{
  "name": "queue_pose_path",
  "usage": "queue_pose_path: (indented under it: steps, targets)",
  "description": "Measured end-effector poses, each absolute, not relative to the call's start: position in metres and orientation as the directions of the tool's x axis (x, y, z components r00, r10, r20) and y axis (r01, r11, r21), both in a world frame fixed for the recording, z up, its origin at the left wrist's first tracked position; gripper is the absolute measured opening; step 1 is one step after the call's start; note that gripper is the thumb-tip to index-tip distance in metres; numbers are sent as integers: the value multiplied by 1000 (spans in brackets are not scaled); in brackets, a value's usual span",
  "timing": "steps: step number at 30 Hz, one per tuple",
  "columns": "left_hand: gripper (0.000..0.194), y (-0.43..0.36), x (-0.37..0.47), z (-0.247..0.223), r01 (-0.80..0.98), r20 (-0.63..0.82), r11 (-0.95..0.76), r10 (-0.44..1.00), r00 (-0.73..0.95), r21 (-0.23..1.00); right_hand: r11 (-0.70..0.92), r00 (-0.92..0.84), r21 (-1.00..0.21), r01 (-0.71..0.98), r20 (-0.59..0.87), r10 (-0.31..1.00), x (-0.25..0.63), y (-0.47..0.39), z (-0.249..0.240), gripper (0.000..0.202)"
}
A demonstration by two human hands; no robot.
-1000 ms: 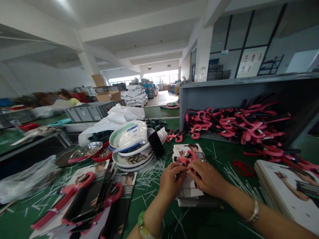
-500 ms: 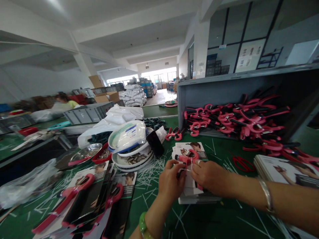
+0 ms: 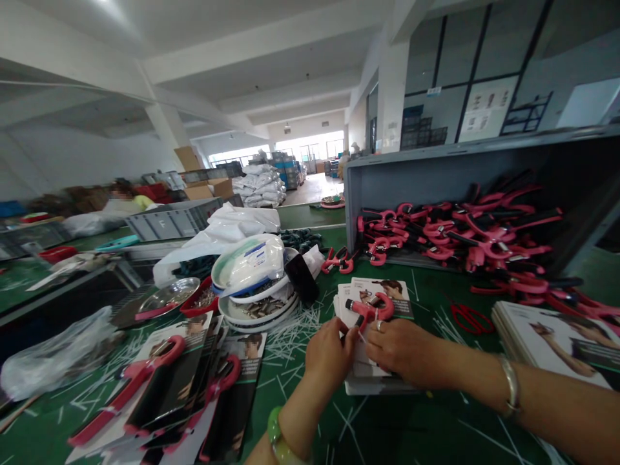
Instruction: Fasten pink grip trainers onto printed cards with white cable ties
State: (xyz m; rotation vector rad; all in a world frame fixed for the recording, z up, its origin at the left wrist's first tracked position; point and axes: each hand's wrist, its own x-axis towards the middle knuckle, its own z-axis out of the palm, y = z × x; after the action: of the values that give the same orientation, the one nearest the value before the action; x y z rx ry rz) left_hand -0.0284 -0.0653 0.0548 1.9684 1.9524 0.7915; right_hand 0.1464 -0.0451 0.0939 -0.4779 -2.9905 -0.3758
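Toward one o'clock from the white printed card stack [image 3: 363, 388], saw a large gray plastic crate [image 3: 465, 152] lying on its side, heaped with glossy pink-and-black pliers [image 3: 484, 239]. At two o'clock, had a pair of red-handled scissors [image 3: 471, 319]; at three, a thick pile of glossy cards [image 3: 576, 349]. Toward ten, found round white bowls [image 3: 259, 319] of small metal parts under a clear plastic bag, with a black phone [image 3: 302, 280] leaning against them. At nine, saw pink-handled pliers [image 3: 152, 355] on printed cards, among loose white strips [image 3: 290, 339].

Atop the stack, had a curved pink clamp-like tool [image 3: 375, 312], its lower part hidden by fingers. Curled left hand [image 3: 329, 355] fingers beside a thin white strip [image 3: 361, 335] and bent right hand [image 3: 404, 349] fingers over the tool; could not tell whether either pinched the strip.
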Motion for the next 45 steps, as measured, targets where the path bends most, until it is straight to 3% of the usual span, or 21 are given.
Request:
queue_pose_path:
  steps: [3, 6, 8, 11, 14, 19, 24, 28, 33, 37, 45]
  targets:
    - [30, -63, -32, 51, 800, 157, -46, 986, -60, 598, 915, -905, 129, 382, 255, 342, 146, -47, 91, 22]
    - [34, -62, -32, 46, 738, 118, -48, 992, -44, 674, 872, -756, -189, 452, 438, 487, 143, -47, 86, 22]
    - [33, -64, -29, 43, 749, 145, -51, 988, -60, 661, 782, -639, -435, 446, 457, 619, 138, -47, 83, 22]
    - [32, -67, -21, 40, 826, 200, -26, 974, -105, 562, 650, -509, -605, 460, 421, 751, 130, -51, 76, 23]
    - [34, -70, -17, 41, 863, 181, 23, 975, -131, 504, 667, -522, -567, 483, 426, 739, 129, -54, 68, 22]
    - [36, -73, -17, 48, 868, 110, 62, 985, -133, 493, 802, -704, -466, 373, 421, 572, 141, -46, 65, 24]
    - [30, -69, -23, 47, 763, 126, -47, 991, -45, 644, 797, -791, -480, 366, 290, 538, 149, -39, 73, 23]
    - [28, -61, -28, 46, 663, 108, -96, 994, 24, 742, 785, -727, -506, 357, 377, 574, 151, -41, 68, 26]
    - [26, -52, -28, 47, 572, 35, -19, 999, -17, 820, 746, -693, -609, 268, 416, 589, 154, -41, 65, 37]
    - [32, -49, -26, 44, 587, 41, -30, 999, -6, 809, 683, -672, -699, 210, 404, 621, 158, -38, 69, 39]
    - [39, -49, -29, 44, 584, 29, -43, 999, 34, 811, 426, -810, -902, 67, 200, 552, 162, -34, 71, 36]
